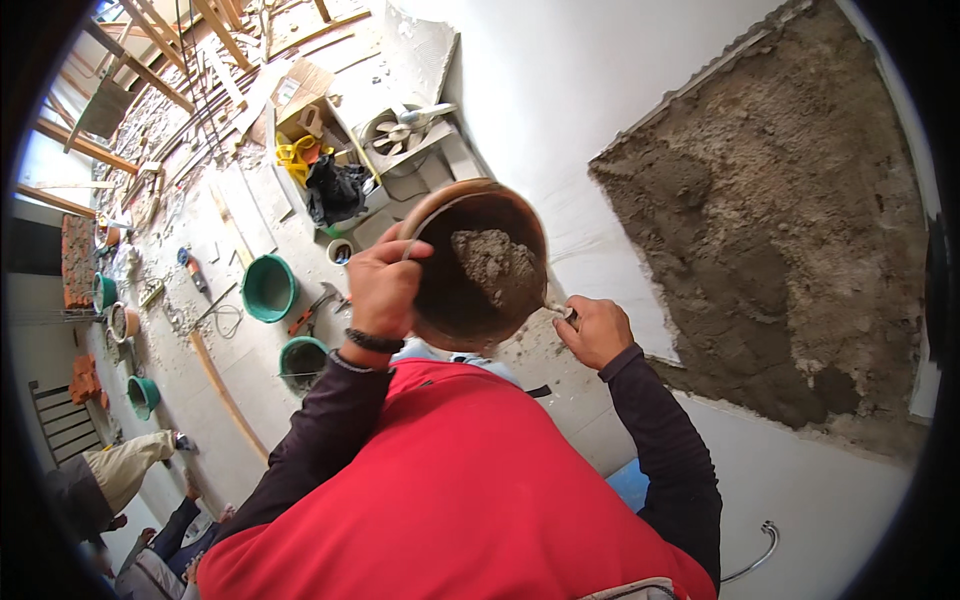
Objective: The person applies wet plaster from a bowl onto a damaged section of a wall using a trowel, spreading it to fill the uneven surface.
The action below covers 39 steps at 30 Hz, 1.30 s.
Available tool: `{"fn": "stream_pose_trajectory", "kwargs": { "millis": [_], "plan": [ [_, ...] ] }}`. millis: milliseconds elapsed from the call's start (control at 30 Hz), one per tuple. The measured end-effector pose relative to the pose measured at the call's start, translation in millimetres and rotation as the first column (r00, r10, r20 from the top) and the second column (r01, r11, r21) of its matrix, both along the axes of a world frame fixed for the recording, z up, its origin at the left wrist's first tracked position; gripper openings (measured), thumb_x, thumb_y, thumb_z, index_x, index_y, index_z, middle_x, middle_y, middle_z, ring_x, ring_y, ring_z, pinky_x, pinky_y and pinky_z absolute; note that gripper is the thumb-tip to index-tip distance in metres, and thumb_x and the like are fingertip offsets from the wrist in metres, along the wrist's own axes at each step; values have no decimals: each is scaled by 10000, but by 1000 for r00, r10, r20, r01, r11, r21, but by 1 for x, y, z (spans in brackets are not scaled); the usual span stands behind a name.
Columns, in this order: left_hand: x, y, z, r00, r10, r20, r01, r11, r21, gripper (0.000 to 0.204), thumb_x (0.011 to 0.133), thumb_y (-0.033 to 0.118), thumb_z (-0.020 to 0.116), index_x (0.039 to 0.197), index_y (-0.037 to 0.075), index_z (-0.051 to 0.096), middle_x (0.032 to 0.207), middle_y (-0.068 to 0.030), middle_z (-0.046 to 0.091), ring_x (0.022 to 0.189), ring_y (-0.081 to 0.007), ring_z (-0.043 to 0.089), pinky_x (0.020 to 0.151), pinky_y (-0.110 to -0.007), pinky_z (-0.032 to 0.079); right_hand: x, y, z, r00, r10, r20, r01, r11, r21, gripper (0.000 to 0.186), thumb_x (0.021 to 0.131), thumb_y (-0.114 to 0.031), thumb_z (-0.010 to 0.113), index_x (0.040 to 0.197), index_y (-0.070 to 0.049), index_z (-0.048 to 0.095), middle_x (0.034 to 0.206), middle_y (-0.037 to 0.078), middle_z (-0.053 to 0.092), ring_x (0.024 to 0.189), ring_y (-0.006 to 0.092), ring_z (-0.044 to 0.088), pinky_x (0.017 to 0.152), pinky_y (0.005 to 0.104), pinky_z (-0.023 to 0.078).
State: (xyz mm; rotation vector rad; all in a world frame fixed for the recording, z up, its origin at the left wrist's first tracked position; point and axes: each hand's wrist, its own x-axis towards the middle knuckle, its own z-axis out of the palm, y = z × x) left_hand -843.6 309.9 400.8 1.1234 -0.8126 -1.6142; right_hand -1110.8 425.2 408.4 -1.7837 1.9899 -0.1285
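Note:
My left hand (388, 285) is closed on the near-left rim of a round brown bucket (527, 212), with the bucket's thin wire handle by the fingers. The bucket is tilted toward me, and a heap of wet grey mortar (492, 262) shows inside. Closed around the handle of a trowel (561, 311), my right hand (597, 332) is at the bucket's right edge. The trowel's blade cannot be made out; it seems hidden by the mortar or the rim. To the right, a large rough patch of mortar (760, 230) covers part of the white wall, darker and wetter on its left side.
Green tubs (270, 288) (303, 363), a hammer (318, 303) and an angle grinder (191, 268) lie on the dusty floor at left. A cluttered box (335, 190) and a fan (398, 138) stand beyond the bucket. Timber and rubble fill the far left; other people are at lower left.

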Motion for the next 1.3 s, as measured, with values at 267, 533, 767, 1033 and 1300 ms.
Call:
{"fn": "stream_pose_trajectory", "kwargs": {
  "millis": [267,533,767,1033,1300],
  "plan": [
    [55,8,-35,948,270,168,-292,948,129,271,614,-177,465,789,-101,658,1258,-60,551,591,-66,527,436,-169,326,-65,-35,132,925,122,360,-200,962,187,134,783,-144,673,817,-26,621,610,69,585,526,197,556,504,316,429],
    [84,6,-51,901,342,267,-369,928,56,269,619,-173,462,798,-108,653,1163,-51,597,663,-80,560,487,-155,359,-260,-103,142,995,-94,-36,99,979,177,129,835,-130,592,780,-13,589,587,15,517,475,102,470,431,271,375],
    [86,13,-57,872,365,327,-411,907,86,273,642,-146,457,793,-77,674,1237,-99,569,745,-109,583,470,-169,351,-152,-72,215,955,-243,-170,199,951,-237,197,822,-167,600,859,22,559,695,72,549,622,176,514,592,336,420],
    [35,3,-32,941,175,288,-146,982,-122,252,620,-96,501,749,-46,711,923,-81,677,822,-172,629,745,-230,465,-12,-54,33,938,276,-211,-234,951,203,259,800,-282,650,900,-48,606,780,195,639,786,388,617,697,471,487],
    [-9,-2,-2,965,-23,260,82,973,-218,283,606,-104,473,769,-62,700,1131,-193,638,1017,-241,607,892,-259,434,33,-58,-2,895,349,-278,-240,902,359,183,777,-173,580,829,-23,670,823,200,664,795,385,646,730,466,520]
  ]
}}
